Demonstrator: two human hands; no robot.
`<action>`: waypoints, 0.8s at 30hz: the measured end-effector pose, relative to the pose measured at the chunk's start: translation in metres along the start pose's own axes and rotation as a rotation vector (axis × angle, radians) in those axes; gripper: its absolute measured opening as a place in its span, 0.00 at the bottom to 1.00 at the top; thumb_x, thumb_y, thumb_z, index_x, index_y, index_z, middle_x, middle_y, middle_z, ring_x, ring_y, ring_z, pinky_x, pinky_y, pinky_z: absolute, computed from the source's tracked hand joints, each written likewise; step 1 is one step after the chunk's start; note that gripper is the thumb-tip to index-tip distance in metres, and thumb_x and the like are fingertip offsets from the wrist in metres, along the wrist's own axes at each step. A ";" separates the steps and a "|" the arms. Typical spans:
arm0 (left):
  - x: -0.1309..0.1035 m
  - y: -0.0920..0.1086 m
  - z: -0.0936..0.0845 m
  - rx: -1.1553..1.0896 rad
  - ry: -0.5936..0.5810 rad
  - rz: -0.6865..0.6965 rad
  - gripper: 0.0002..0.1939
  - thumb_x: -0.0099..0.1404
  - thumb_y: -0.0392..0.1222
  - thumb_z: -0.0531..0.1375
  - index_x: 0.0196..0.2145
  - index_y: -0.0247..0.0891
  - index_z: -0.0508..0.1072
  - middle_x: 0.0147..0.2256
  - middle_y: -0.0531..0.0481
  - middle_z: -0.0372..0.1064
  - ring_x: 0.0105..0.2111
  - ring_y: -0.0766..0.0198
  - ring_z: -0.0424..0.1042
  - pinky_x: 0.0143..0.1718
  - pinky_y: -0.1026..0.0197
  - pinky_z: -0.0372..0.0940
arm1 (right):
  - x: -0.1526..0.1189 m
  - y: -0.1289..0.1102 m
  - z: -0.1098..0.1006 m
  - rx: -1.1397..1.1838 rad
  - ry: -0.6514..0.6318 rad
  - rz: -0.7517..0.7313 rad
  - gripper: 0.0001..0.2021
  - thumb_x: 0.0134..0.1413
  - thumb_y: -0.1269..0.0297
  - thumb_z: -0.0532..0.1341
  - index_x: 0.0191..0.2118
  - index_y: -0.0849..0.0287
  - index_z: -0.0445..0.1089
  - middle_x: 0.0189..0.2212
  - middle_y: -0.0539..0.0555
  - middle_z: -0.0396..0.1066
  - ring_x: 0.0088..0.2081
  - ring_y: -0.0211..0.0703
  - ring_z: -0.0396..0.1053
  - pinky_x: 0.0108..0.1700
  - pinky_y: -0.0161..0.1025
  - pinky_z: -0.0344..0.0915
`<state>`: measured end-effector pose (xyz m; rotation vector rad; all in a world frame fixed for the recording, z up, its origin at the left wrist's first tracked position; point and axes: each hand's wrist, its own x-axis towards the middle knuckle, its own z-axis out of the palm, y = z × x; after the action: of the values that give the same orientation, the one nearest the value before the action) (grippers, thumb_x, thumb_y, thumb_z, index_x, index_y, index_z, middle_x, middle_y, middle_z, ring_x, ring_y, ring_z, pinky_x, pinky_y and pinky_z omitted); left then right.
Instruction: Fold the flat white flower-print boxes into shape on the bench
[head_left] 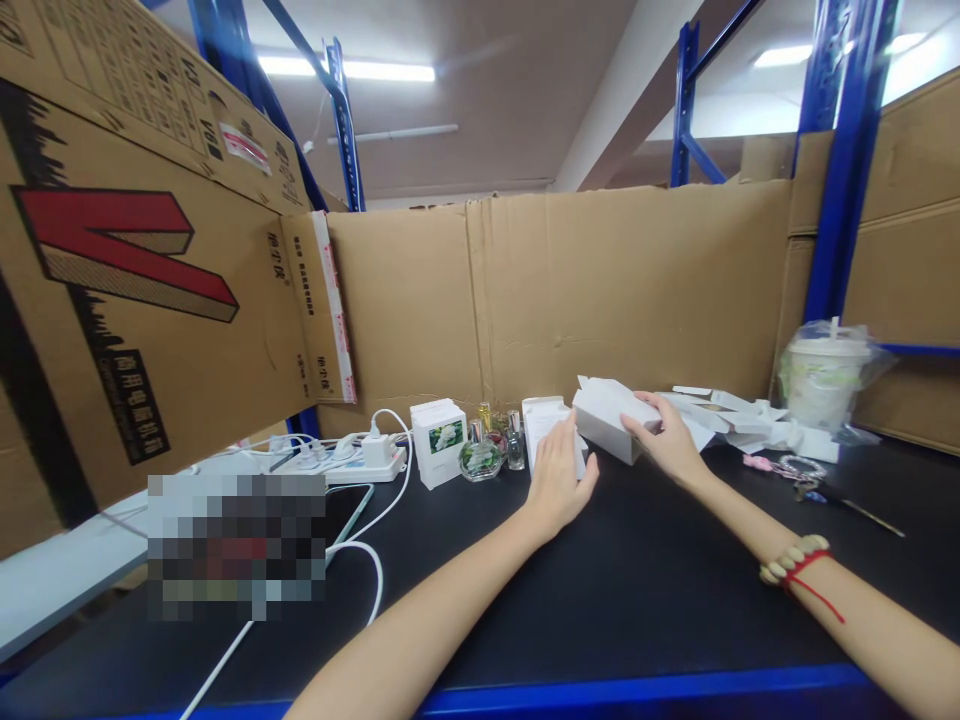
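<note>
Gripping the tilted white carton [606, 418] with the right hand [670, 447], toward the surface [600, 590]'s far side; resting the left hand [556, 476], fingers extended, on the upright box [540, 416] just left. Squeeze lightly, sparing thin card, clear of the glass bottles [480, 462] farther left.

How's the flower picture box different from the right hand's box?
The flower box shows a picture; the other box looks plain on the sides I see. No hand touches the flower box; the right hand holds the other box. Both are white.
</note>
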<state>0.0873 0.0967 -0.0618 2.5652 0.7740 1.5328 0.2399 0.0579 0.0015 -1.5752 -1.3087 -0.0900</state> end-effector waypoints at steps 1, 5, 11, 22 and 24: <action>-0.001 0.000 0.000 -0.026 0.032 -0.045 0.29 0.65 0.42 0.44 0.58 0.19 0.46 0.57 0.35 0.45 0.57 0.56 0.48 0.56 0.52 0.48 | -0.001 0.000 0.001 0.030 -0.011 -0.048 0.33 0.32 0.44 0.51 0.44 0.64 0.61 0.44 0.62 0.61 0.45 0.51 0.60 0.45 0.46 0.58; 0.000 0.000 0.000 -0.066 0.003 -0.117 0.31 0.65 0.45 0.42 0.59 0.19 0.44 0.58 0.36 0.43 0.58 0.56 0.45 0.57 0.51 0.46 | -0.003 0.003 0.004 0.026 -0.005 -0.301 0.32 0.33 0.46 0.54 0.44 0.64 0.60 0.42 0.63 0.60 0.43 0.49 0.60 0.44 0.44 0.59; 0.002 0.002 0.000 0.035 -0.067 -0.170 0.27 0.63 0.39 0.45 0.58 0.21 0.51 0.57 0.38 0.46 0.59 0.52 0.43 0.58 0.48 0.44 | -0.003 0.006 0.012 0.149 0.144 -0.307 0.33 0.31 0.49 0.57 0.46 0.63 0.56 0.44 0.63 0.57 0.46 0.50 0.57 0.50 0.48 0.55; 0.000 0.002 0.005 0.155 -0.005 0.113 0.17 0.60 0.36 0.48 0.46 0.31 0.65 0.49 0.41 0.59 0.53 0.53 0.55 0.53 0.50 0.53 | 0.006 0.024 0.001 -0.224 0.455 -0.542 0.26 0.37 0.64 0.55 0.48 0.65 0.58 0.44 0.63 0.51 0.47 0.51 0.52 0.51 0.49 0.53; 0.000 0.001 0.004 0.152 0.080 0.041 0.16 0.60 0.34 0.48 0.46 0.33 0.64 0.49 0.43 0.59 0.53 0.55 0.55 0.52 0.50 0.53 | 0.006 0.026 0.000 -0.284 0.380 -0.512 0.27 0.35 0.66 0.56 0.48 0.64 0.59 0.44 0.62 0.51 0.47 0.51 0.53 0.51 0.48 0.54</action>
<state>0.0907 0.0963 -0.0635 2.6551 0.8852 1.6589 0.2622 0.0653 -0.0110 -1.3261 -1.3988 -0.8845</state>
